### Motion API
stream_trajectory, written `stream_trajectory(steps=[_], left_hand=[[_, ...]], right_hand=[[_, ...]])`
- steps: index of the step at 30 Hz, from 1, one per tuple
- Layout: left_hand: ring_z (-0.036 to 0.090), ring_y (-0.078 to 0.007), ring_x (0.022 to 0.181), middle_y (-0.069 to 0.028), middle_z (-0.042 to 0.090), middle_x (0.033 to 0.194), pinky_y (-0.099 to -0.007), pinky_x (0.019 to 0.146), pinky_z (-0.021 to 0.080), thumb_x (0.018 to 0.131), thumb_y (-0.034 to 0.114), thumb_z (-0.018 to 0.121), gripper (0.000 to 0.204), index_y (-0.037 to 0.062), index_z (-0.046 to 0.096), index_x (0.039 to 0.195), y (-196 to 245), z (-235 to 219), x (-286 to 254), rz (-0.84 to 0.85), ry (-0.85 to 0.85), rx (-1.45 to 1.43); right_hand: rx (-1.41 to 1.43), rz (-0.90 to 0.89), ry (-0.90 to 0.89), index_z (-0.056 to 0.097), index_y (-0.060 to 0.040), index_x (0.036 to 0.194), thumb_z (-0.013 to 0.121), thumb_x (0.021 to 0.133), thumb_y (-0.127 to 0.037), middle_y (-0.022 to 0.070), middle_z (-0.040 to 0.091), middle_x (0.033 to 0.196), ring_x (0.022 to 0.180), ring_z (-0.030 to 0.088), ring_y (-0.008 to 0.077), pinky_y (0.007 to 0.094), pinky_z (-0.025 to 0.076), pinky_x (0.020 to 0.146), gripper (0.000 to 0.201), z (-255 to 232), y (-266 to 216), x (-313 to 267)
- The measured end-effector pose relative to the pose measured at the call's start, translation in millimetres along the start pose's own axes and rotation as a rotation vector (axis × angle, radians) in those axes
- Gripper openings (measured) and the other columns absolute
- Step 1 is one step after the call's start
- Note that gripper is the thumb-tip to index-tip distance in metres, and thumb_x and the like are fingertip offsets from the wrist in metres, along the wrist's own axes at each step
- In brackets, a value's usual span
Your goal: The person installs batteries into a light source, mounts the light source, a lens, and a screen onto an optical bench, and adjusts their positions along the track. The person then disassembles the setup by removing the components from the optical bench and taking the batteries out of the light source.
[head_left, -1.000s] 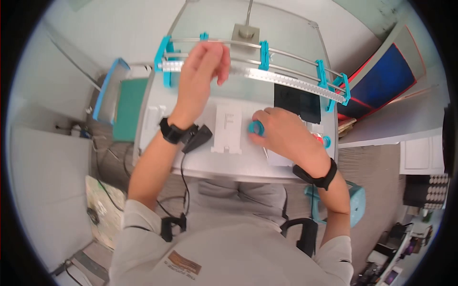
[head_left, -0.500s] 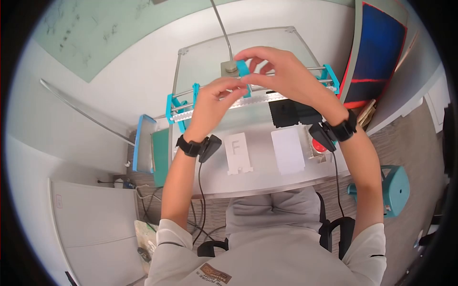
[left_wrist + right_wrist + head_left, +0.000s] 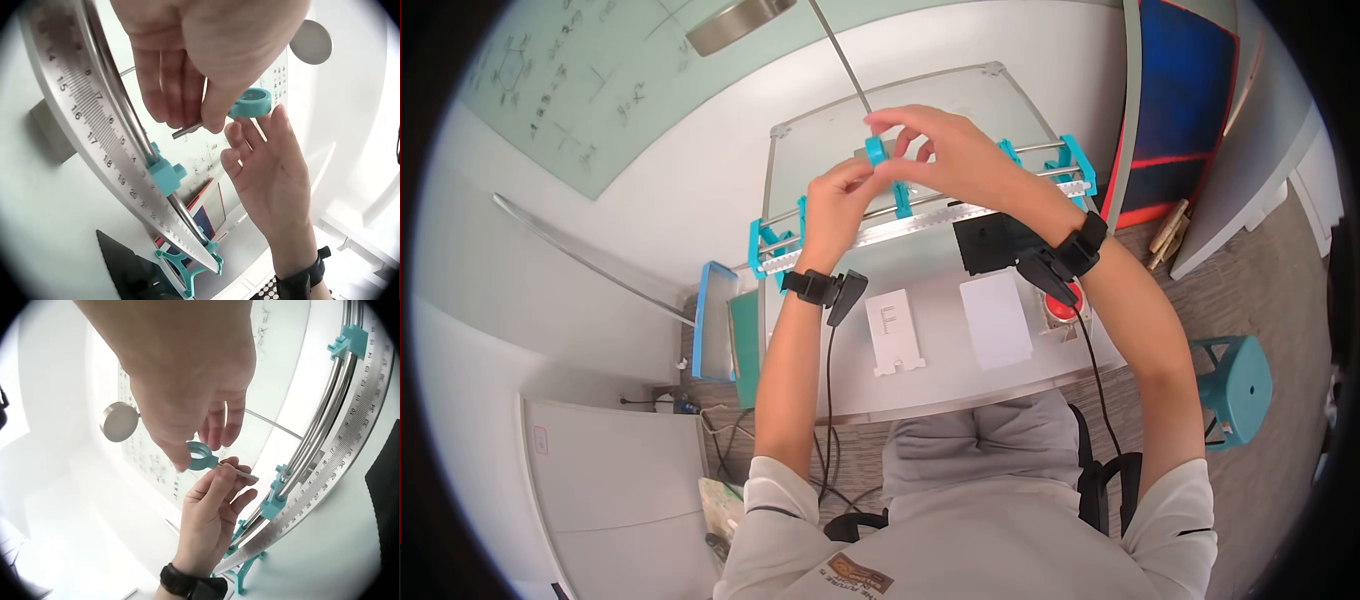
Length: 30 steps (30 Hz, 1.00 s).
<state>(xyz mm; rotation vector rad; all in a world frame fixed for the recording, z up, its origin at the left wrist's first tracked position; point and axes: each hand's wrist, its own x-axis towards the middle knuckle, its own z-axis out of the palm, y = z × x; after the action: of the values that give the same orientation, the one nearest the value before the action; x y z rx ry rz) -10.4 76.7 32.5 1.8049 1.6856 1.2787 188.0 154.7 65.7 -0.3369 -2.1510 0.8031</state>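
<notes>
Above the ruled rail [image 3: 945,220], both hands are on a teal ring-shaped holder [image 3: 875,151] with a thin metal rod [image 3: 187,130]. My left hand [image 3: 837,212] pinches the rod between thumb and fingers. The ring sits between the thumb and fingertips of my right hand [image 3: 965,160]. In the right wrist view, the ring [image 3: 201,464] lies by the right thumb, and the rod's free end sticks out past the left fingers. Below the hands, a teal slider [image 3: 903,200] sits on the rail's metal rods.
On the table's near part lie a white plate [image 3: 894,335] with a slot pattern and a white sheet [image 3: 996,320]. A black cloth-like piece [image 3: 983,243] lies behind the sheet. A red round thing [image 3: 1064,300] is at the right. Behind the rail rises a thin stand [image 3: 838,50].
My right hand has carried the teal ring holder from near the table's front to above the rail. My left hand has come to it and now pinches its rod. The head view has shifted.
</notes>
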Motion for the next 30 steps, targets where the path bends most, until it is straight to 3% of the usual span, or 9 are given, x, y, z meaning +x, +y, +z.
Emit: stream_trajectory(steps=[2, 3, 5, 11, 18, 21, 30], left_hand=[[0.067, -0.0116, 0.084, -0.0053, 0.076, 0.095, -0.0265, 0.076, 0.051, 0.094, 0.011, 0.073, 0.017, 0.0, 0.077, 0.107, -3, 7, 2, 0.038, 0.018, -0.102], [0.065, -0.0105, 0.081, -0.006, 0.076, 0.094, -0.0259, 0.072, 0.05, 0.093, 0.012, 0.074, 0.017, 0.0014, 0.078, 0.106, -3, 10, 3, 0.079, 0.034, -0.203], [0.063, -0.01, 0.079, -0.0062, 0.076, 0.093, -0.0257, 0.071, 0.049, 0.093, 0.012, 0.074, 0.017, 0.0019, 0.078, 0.106, -6, 12, 3, 0.066, 0.034, -0.212], [0.066, -0.0099, 0.084, -0.0058, 0.077, 0.095, -0.0249, 0.077, 0.049, 0.094, 0.019, 0.073, 0.022, 0.0027, 0.079, 0.108, -5, 9, 0, -0.018, -0.004, -0.084], [0.059, -0.007, 0.077, -0.0034, 0.076, 0.088, -0.0238, 0.069, 0.045, 0.093, 0.02, 0.074, 0.022, 0.0036, 0.079, 0.107, -4, 9, -1, -0.025, -0.005, -0.066], [0.057, -0.0072, 0.075, -0.0032, 0.075, 0.088, -0.0235, 0.067, 0.044, 0.093, 0.02, 0.074, 0.021, 0.0039, 0.08, 0.106, -8, 12, -1, -0.028, 0.008, -0.096], [0.06, -0.0074, 0.076, -0.0033, 0.076, 0.088, -0.0225, 0.068, 0.047, 0.093, 0.018, 0.075, 0.02, 0.0036, 0.08, 0.107, -12, 11, -2, -0.016, 0.002, -0.123]], right_hand=[[-0.004, 0.047, 0.178, 0.067, -0.0074, 0.127, 0.07, 0.093, -0.022, 0.0116, 0.073, 0.109, 0.084, 0.069, 0.0232, 0.0349, 0.056, 0.079, 0.037, 4, 6, -3], [-0.005, 0.046, 0.18, 0.067, -0.0074, 0.127, 0.07, 0.093, -0.022, 0.0116, 0.073, 0.109, 0.084, 0.069, 0.0232, 0.0349, 0.056, 0.079, 0.037, 3, 12, -4], [-0.085, 0.193, 0.082, 0.069, -0.0051, 0.121, 0.067, 0.098, -0.023, 0.0097, 0.075, 0.107, 0.085, 0.068, 0.0198, 0.0329, 0.055, 0.077, 0.029, -1, 25, -7], [-0.189, 0.287, 0.005, 0.073, -0.0035, 0.112, 0.065, 0.099, -0.018, 0.0113, 0.075, 0.094, 0.077, 0.067, 0.0215, 0.0326, 0.055, 0.074, 0.021, 3, 38, -23], [-0.16, 0.263, -0.021, 0.074, -0.003, 0.11, 0.067, 0.097, -0.015, 0.0106, 0.075, 0.095, 0.075, 0.066, 0.0194, 0.0321, 0.054, 0.071, 0.019, 13, 45, -28], [-0.188, 0.246, -0.019, 0.076, -0.0047, 0.105, 0.067, 0.095, -0.017, 0.0132, 0.075, 0.094, 0.077, 0.069, 0.0256, 0.0356, 0.055, 0.074, 0.018, 13, 43, -29], [-0.294, 0.114, -0.043, 0.076, -0.0053, 0.105, 0.066, 0.095, -0.015, 0.0108, 0.073, 0.094, 0.072, 0.065, 0.0257, 0.0368, 0.053, 0.069, 0.017, 14, 47, -35]])
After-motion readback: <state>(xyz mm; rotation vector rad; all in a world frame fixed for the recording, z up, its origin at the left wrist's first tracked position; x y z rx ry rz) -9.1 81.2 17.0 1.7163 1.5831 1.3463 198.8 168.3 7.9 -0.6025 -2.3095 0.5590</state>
